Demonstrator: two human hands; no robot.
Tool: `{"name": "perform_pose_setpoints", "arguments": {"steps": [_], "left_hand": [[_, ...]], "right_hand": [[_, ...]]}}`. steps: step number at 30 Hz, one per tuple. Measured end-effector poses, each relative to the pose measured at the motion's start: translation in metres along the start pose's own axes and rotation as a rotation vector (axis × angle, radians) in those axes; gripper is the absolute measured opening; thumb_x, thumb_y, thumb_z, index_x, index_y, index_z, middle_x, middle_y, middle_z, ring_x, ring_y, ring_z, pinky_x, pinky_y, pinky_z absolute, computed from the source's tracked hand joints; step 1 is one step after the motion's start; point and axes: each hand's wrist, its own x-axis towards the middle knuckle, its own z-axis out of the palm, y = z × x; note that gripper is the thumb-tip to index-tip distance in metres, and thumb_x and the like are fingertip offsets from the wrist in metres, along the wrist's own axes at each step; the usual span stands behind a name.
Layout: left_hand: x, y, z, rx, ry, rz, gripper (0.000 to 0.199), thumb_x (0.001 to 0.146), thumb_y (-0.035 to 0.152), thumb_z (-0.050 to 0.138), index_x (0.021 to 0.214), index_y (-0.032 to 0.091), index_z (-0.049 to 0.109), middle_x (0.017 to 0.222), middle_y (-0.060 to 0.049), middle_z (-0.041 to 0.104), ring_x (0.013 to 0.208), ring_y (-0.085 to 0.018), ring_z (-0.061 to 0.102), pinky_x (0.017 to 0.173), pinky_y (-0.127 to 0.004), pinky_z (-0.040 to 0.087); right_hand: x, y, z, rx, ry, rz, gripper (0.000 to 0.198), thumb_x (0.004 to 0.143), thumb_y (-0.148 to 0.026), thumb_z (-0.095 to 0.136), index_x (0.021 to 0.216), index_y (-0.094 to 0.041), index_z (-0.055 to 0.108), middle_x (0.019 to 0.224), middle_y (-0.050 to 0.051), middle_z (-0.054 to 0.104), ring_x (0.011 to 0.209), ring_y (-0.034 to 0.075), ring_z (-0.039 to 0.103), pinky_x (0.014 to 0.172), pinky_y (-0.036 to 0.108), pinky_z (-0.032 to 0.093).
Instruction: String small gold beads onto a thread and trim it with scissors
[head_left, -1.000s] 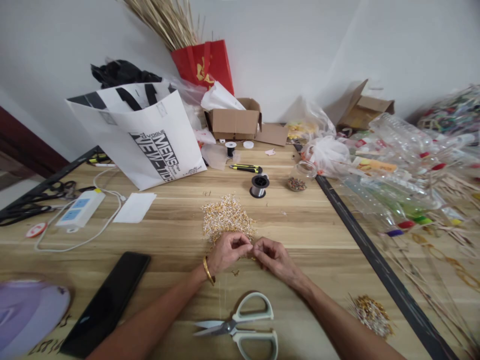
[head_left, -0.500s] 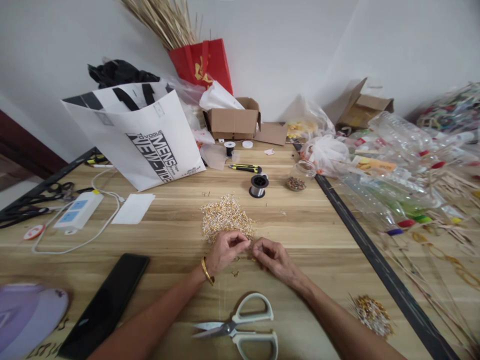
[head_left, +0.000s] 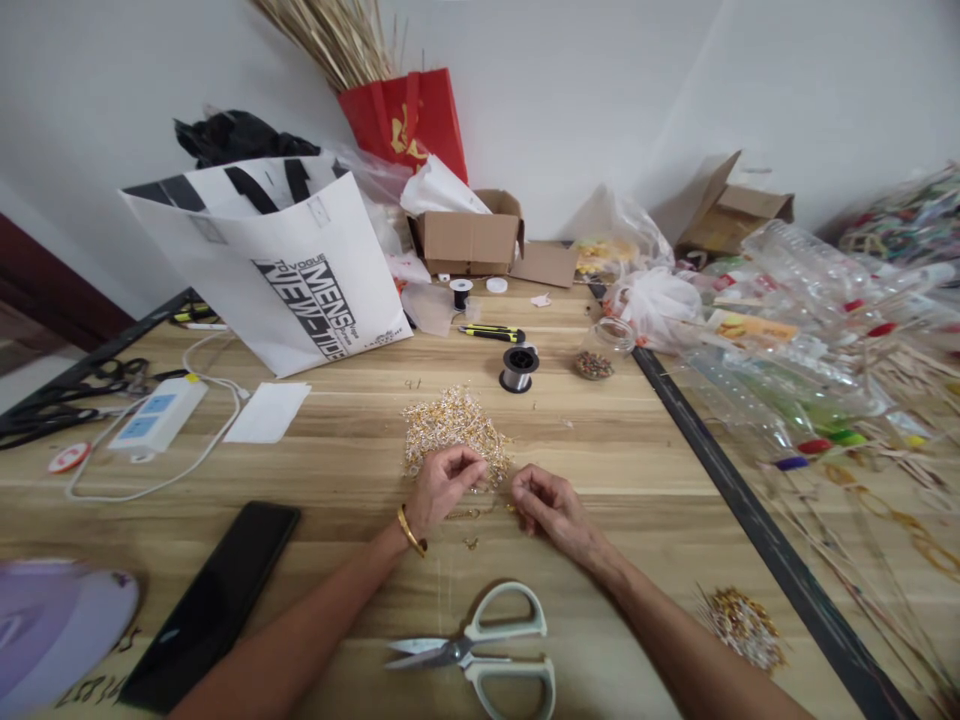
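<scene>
My left hand [head_left: 444, 484], with a gold bangle [head_left: 411, 532] on its wrist, is pinched at the near edge of a pile of small gold and clear beads [head_left: 454, 425]. Whatever its fingertips hold is too small to make out. A short gap to the right, my right hand [head_left: 551, 506] is closed too, thumb against curled fingers, its contents hidden. A thin gold strand [head_left: 469, 514] lies on the wood between the hands. Just nearer sits a tiny gold piece [head_left: 470, 544]. Scissors with pale handles [head_left: 480, 645] lie partly spread in front of me.
Beyond the beads stand a wire spool [head_left: 519, 370], a yellow-black cutter knife [head_left: 491, 333] and a jar of beads [head_left: 595, 364]. A phone [head_left: 214, 600] and power strip [head_left: 156, 418] lie left. At right are a second bead pile [head_left: 742, 625] and plastic bottles [head_left: 757, 400].
My hands have moved apart: the left has drawn back left and slightly up toward the pile, the right a little to the right. More of the gold strand shows between them.
</scene>
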Motion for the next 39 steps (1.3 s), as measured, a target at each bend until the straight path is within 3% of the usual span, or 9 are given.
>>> {"name": "perform_pose_setpoints", "arguments": {"steps": [15,24,32,39], "left_hand": [[0.0001,0.0027,-0.0054,0.120,-0.029,0.043,0.022,0.077,0.032,0.059,0.068,0.012,0.060,0.061,-0.001,0.058,0.057,-0.010,0.051,0.056,-0.021,0.041],[0.0018,-0.0017,-0.0074,0.300,-0.016,0.100,0.017,0.079,0.026,0.056,0.071,0.013,0.062,0.065,-0.002,0.060,0.060,-0.011,0.052,0.058,-0.021,0.041],[0.0024,0.0017,-0.0051,0.578,-0.043,0.289,0.007,0.076,0.014,0.061,0.071,0.016,0.064,0.072,-0.003,0.065,0.072,-0.016,0.055,0.073,-0.028,0.042],[-0.0018,-0.0025,-0.0021,0.747,-0.119,0.414,0.003,0.075,0.015,0.063,0.074,0.018,0.064,0.073,-0.003,0.062,0.078,-0.018,0.051,0.075,-0.031,0.041]], "right_hand": [[0.0001,-0.0022,0.0007,0.059,-0.010,0.013,0.033,0.084,-0.049,0.054,0.078,-0.018,0.047,0.054,-0.007,0.043,0.041,0.007,0.041,0.039,0.018,0.036],[0.0001,-0.0028,0.0001,0.037,-0.016,0.018,0.032,0.084,-0.048,0.054,0.077,-0.018,0.048,0.052,-0.007,0.044,0.041,0.007,0.041,0.040,0.019,0.035],[-0.0003,-0.0028,-0.0004,0.009,-0.021,0.004,0.030,0.086,-0.046,0.053,0.077,-0.017,0.048,0.051,-0.006,0.045,0.040,0.007,0.042,0.040,0.018,0.035],[-0.0003,-0.0058,0.0007,0.004,-0.013,0.007,0.031,0.084,-0.047,0.054,0.075,-0.018,0.048,0.050,-0.007,0.044,0.040,0.007,0.040,0.039,0.018,0.035]]}}
